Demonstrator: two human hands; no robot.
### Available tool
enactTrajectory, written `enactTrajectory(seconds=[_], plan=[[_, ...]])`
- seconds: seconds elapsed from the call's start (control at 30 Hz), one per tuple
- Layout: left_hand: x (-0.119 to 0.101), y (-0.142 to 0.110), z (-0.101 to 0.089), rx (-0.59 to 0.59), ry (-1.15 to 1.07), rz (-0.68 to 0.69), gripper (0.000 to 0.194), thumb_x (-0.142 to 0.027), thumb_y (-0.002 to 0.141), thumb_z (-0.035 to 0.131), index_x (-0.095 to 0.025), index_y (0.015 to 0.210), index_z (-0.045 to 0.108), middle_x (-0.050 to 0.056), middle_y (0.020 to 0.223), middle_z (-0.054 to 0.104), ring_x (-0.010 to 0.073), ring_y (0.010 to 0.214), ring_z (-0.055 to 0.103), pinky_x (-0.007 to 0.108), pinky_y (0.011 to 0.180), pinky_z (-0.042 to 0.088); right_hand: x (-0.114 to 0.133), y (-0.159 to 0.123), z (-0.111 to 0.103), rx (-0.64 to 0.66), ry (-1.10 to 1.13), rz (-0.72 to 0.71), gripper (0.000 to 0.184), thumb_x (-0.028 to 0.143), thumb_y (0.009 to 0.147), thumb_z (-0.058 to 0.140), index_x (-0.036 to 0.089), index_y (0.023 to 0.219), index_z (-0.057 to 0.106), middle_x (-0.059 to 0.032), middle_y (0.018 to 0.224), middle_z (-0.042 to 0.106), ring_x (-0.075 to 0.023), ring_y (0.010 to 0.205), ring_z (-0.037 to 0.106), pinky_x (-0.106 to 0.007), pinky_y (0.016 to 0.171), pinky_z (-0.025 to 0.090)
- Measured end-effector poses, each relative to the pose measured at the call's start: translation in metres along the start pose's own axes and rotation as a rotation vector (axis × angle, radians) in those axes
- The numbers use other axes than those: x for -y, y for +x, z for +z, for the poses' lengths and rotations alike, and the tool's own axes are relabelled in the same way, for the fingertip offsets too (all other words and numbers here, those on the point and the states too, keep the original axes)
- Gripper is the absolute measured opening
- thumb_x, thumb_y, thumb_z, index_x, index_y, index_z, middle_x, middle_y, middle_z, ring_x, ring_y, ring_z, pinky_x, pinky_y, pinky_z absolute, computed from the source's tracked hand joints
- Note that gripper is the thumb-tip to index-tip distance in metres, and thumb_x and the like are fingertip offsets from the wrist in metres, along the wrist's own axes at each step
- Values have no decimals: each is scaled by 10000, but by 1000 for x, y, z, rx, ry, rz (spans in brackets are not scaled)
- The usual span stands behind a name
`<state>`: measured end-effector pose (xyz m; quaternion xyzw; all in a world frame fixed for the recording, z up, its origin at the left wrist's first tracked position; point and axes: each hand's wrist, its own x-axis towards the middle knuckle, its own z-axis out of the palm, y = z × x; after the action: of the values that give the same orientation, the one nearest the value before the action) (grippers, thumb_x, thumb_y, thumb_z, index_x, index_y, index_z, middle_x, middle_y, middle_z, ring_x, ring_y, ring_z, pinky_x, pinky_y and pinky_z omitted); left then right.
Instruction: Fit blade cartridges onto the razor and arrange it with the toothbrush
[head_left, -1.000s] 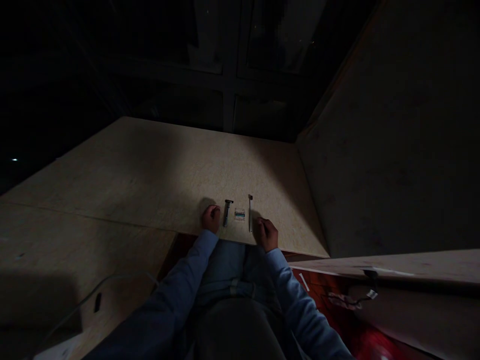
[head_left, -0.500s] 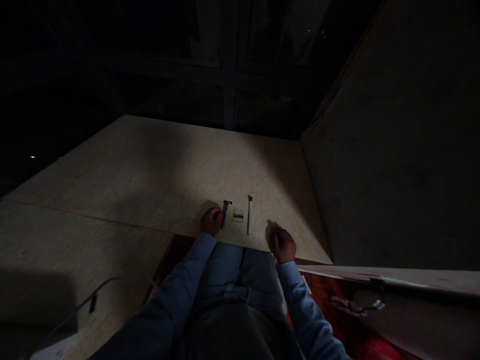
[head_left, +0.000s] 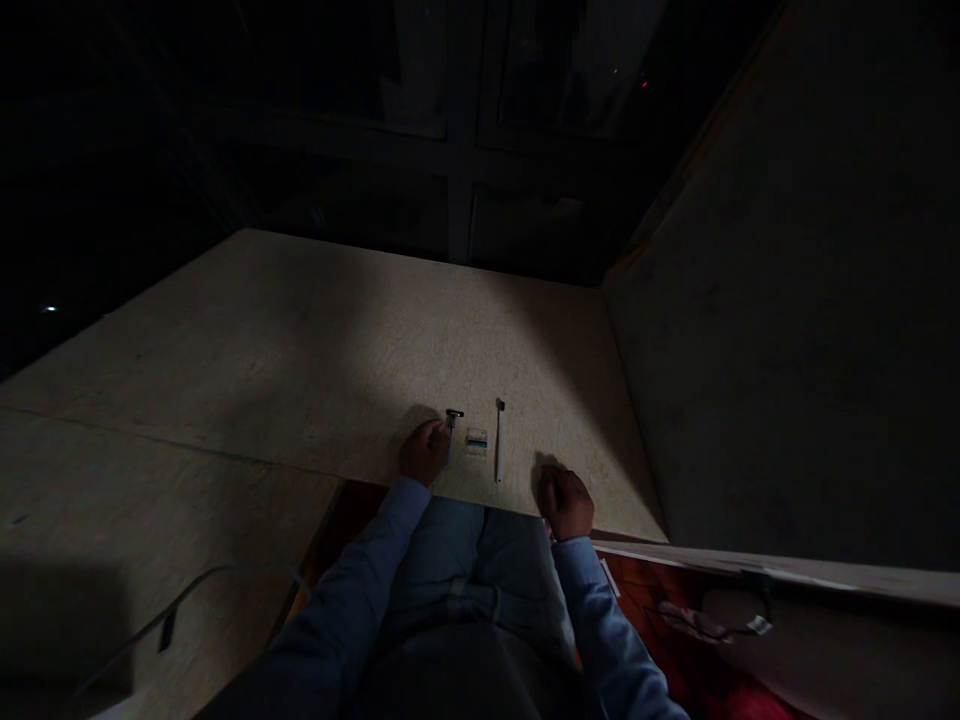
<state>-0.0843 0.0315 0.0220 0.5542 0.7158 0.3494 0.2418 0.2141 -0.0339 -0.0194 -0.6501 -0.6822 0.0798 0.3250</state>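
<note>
A safety razor (head_left: 452, 418) with a dark metal head lies on the table, its head pointing away from me. My left hand (head_left: 424, 452) is at its handle, fingers curled in against it and covering part of it. Just right of the razor sits a small clear case (head_left: 476, 443) with a blue-green band. Beyond that lies a toothbrush (head_left: 500, 442) with a pale handle and dark head. My right hand (head_left: 568, 503) rests near the table's front edge, to the right of the toothbrush, its fingers curled closed with nothing visible in them.
The pale table (head_left: 337, 330) runs up to dark window frames at the back. A grey wall panel (head_left: 780, 380) borders it on the right. At lower left a cable (head_left: 180, 597) crosses the surface near a small dark object (head_left: 167, 628). The light is dim.
My left hand has shifted right onto the razor's handle. My right hand has drawn away from the toothbrush, to the right and nearer to me. Razor, case and toothbrush keep their places.
</note>
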Motion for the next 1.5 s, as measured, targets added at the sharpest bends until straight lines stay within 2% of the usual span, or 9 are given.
enactTrajectory(seconds=[0.1, 0.33, 0.43, 0.6, 0.73, 0.83, 1.1, 1.27, 1.5], plan=[[-8, 9, 1, 46, -3, -26, 332, -437, 834, 656, -246, 1101, 700, 41, 949, 773, 217, 883, 721, 300, 806, 548, 0, 0, 1, -11, -9, -4, 380, 373, 969, 426, 184, 1034, 749, -134, 958, 747, -252, 920, 678, -370, 833, 549], [-21, 31, 5, 102, -132, -133, 108, -260, 638, 748, -247, 635, 641, 21, 690, 725, 235, 774, 699, 310, 694, 524, -1, 1, -1, 13, -45, -3, 391, 371, 977, 414, 178, 1049, 747, -136, 980, 752, -250, 945, 685, -361, 847, 553], [-24, 27, -1, 126, -298, -168, 89, -304, 691, 685, -223, 676, 648, 13, 649, 693, 198, 698, 680, 279, 622, 519, 0, 2, -2, 14, -46, -9, 390, 362, 973, 423, 167, 1067, 747, -142, 998, 752, -246, 960, 685, -353, 861, 552], [-37, 4, -24, 224, -591, -246, 380, -498, 817, 519, -158, 896, 669, 7, 607, 618, 141, 480, 595, 245, 422, 440, 1, 2, 0, -16, -28, 12, 403, 363, 960, 417, 163, 1054, 754, -136, 973, 756, -235, 931, 683, -345, 841, 546], [-57, -21, -44, 341, -981, -327, 516, -515, 712, 715, -161, 1080, 640, -21, 678, 632, 90, 409, 525, 191, 334, 317, 1, 5, -2, -17, 78, 43, 429, 408, 941, 436, 144, 1004, 769, -148, 952, 765, -251, 909, 689, -374, 835, 544], [-71, -36, -52, 334, -1084, -348, 477, -456, 669, 795, -158, 1004, 632, -41, 649, 622, 57, 368, 460, 167, 311, 239, 7, 5, -6, -5, 199, 95, 440, 467, 928, 467, 157, 977, 776, -143, 942, 774, -266, 900, 702, -402, 832, 553], [-85, -66, -55, 520, -1135, -402, 393, -502, 758, 744, -140, 883, 656, 16, 744, 675, 61, 420, 492, 193, 354, 306, 76, -1, -33, 92, 779, 326, 359, 491, 899, 639, 207, 1093, 743, -91, 1023, 760, -239, 951, 701, -408, 869, 570], [-81, -81, -52, 770, -1187, -643, 388, -500, 743, 785, -148, 845, 657, 28, 690, 658, 103, 495, 553, 204, 425, 366, 123, 8, -58, 297, 964, 138, 452, 454, 902, 678, 249, 1303, 636, -79, 1117, 682, -197, 966, 666, -352, 886, 553], [-92, -85, -59, 866, -1092, -423, 455, -568, 737, 778, -137, 746, 629, -6, 607, 563, 82, 462, 474, 216, 446, 338, 141, 22, -73, 410, 1043, 50, 408, 420, 877, 724, 272, 1255, 678, -39, 977, 662, -161, 829, 627, -299, 773, 533]])
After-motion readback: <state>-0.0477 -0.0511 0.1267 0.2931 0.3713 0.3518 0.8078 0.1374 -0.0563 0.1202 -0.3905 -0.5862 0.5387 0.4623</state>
